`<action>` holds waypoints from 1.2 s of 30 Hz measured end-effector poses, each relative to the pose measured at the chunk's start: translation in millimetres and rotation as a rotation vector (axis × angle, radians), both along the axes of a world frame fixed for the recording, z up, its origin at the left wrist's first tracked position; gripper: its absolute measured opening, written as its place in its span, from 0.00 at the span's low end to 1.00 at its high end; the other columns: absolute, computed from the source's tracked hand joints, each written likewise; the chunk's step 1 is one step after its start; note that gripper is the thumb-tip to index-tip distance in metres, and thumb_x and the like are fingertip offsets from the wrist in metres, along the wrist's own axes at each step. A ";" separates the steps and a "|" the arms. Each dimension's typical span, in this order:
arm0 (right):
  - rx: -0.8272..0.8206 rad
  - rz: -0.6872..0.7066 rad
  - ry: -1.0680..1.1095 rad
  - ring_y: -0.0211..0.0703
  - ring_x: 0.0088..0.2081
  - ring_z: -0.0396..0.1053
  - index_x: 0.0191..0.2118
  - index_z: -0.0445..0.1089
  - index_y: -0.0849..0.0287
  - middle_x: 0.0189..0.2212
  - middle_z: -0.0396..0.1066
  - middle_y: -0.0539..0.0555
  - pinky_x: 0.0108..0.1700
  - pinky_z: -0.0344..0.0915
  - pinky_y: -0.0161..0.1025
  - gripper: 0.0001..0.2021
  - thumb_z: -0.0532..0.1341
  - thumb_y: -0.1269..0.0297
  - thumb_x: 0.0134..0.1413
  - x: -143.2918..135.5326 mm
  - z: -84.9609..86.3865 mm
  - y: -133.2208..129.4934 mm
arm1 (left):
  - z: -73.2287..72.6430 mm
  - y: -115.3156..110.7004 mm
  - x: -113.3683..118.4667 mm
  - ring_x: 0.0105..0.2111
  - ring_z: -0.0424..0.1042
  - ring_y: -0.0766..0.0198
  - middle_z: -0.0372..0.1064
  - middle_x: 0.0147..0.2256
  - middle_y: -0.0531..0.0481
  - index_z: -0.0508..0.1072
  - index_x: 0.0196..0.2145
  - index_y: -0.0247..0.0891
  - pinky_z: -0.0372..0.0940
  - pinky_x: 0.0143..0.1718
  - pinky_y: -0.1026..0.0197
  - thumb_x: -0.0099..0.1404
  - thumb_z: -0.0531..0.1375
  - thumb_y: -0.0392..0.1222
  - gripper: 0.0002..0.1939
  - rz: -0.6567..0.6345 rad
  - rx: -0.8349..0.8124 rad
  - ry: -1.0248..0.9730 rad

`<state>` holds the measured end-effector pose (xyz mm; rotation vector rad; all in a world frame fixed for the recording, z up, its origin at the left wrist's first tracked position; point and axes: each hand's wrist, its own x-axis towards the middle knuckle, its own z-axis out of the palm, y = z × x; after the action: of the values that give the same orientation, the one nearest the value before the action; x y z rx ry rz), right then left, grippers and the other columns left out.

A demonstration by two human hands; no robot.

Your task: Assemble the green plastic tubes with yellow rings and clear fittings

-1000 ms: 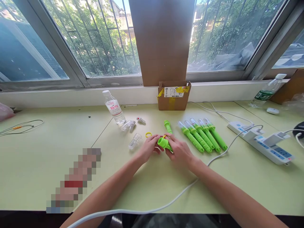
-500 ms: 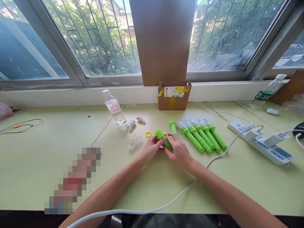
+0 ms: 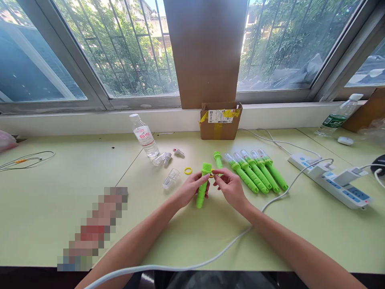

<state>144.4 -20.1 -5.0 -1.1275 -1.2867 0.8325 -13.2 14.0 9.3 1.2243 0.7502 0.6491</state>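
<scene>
My left hand [image 3: 193, 188] is closed around a green plastic tube [image 3: 201, 196], ribbed and flashlight-like, with its threaded open end pointing up and away. Just right of that end, my right hand [image 3: 229, 185] pinches a yellow ring [image 3: 211, 174], partly covered by the fingertips. Another yellow ring [image 3: 188, 171] lies flat on the table to the left. Behind my right hand lies a second green tube [image 3: 218, 159] without a clear cap. Clear plastic caps [image 3: 171, 179] and a small grey-and-red piece [image 3: 179, 152] rest to the left.
Several green tubes with clear caps [image 3: 255, 172] lie in a row on the right. Beyond them sits a white power strip [image 3: 333, 182] with plugs. A white cable [image 3: 222, 251] crosses in front. A water bottle [image 3: 144, 136] and a cardboard box [image 3: 219, 130] stand at the back.
The green tube has swung more upright in view, its lower end now toward me. My right hand has come off the tube and moved slightly right, with the yellow ring at its fingertips.
</scene>
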 end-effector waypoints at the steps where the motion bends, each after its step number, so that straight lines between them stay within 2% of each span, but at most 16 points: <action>1: -0.035 -0.004 0.046 0.40 0.27 0.70 0.38 0.73 0.60 0.31 0.73 0.54 0.26 0.68 0.36 0.10 0.60 0.60 0.52 0.1 -0.3 0.8 | 1.4 0.0 -0.2 0.22 0.63 0.70 0.62 0.26 0.53 0.67 0.43 0.36 0.63 0.23 0.65 0.61 0.58 0.55 0.21 -0.005 0.013 0.029; 3: -0.073 -0.019 0.100 0.41 0.29 0.70 0.36 0.73 0.60 0.28 0.73 0.54 0.26 0.67 0.36 0.10 0.62 0.60 0.50 -0.1 -1.3 1.8 | 4.4 0.5 -1.0 0.20 0.61 0.72 0.61 0.24 0.55 0.67 0.42 0.36 0.59 0.20 0.68 0.60 0.58 0.55 0.20 -0.021 0.053 0.098; 6: -0.086 -0.025 0.141 0.42 0.31 0.69 0.35 0.73 0.59 0.29 0.73 0.54 0.27 0.68 0.36 0.09 0.64 0.60 0.48 -1.1 -3.0 2.2 | 8.7 2.2 -3.1 0.19 0.59 0.72 0.61 0.22 0.55 0.67 0.38 0.36 0.56 0.19 0.68 0.61 0.56 0.56 0.19 -0.042 0.120 0.209; 11: -0.112 -0.034 0.223 0.42 0.31 0.69 0.39 0.70 0.59 0.28 0.72 0.52 0.29 0.69 0.37 0.13 0.65 0.59 0.47 -0.2 -4.7 2.7 | 7.7 2.8 -4.1 0.18 0.57 0.72 0.59 0.21 0.57 0.64 0.33 0.37 0.53 0.19 0.67 0.62 0.53 0.57 0.18 -0.055 0.255 0.365; 17: -0.065 -0.087 0.214 0.41 0.30 0.68 0.41 0.69 0.59 0.28 0.69 0.51 0.31 0.69 0.38 0.14 0.64 0.59 0.48 3.7 -5.3 5.1 | -0.9 1.5 -3.2 0.22 0.59 0.69 0.60 0.22 0.56 0.61 0.28 0.39 0.50 0.22 0.66 0.63 0.53 0.52 0.14 0.060 0.666 0.649; 20: -0.012 -0.120 0.113 0.40 0.30 0.68 0.41 0.69 0.59 0.28 0.68 0.51 0.32 0.68 0.37 0.13 0.63 0.60 0.50 4.5 -6.4 4.7 | -1.9 1.9 -4.5 0.22 0.59 0.67 0.61 0.22 0.55 0.61 0.28 0.39 0.48 0.23 0.64 0.63 0.52 0.51 0.13 0.055 0.808 0.799; 28: 0.076 -0.151 -0.066 0.41 0.31 0.68 0.46 0.68 0.58 0.29 0.68 0.52 0.32 0.69 0.38 0.15 0.61 0.61 0.52 4.6 -7.0 2.9 | 0.3 0.9 -3.6 0.23 0.64 0.62 0.65 0.23 0.52 0.62 0.29 0.40 0.47 0.24 0.64 0.65 0.50 0.51 0.13 0.011 0.888 0.895; 36: 0.134 -0.154 -0.149 0.42 0.34 0.70 0.47 0.68 0.57 0.32 0.71 0.53 0.35 0.71 0.39 0.13 0.59 0.64 0.54 6.4 -6.7 1.2 | 1.8 -0.4 -3.5 0.22 0.64 0.62 0.65 0.22 0.53 0.62 0.28 0.40 0.47 0.24 0.63 0.65 0.50 0.50 0.13 -0.007 0.915 0.860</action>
<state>150.8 -18.9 -11.8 -1.1811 -1.3384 0.5491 -16.7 13.6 11.0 2.4211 1.2024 0.4380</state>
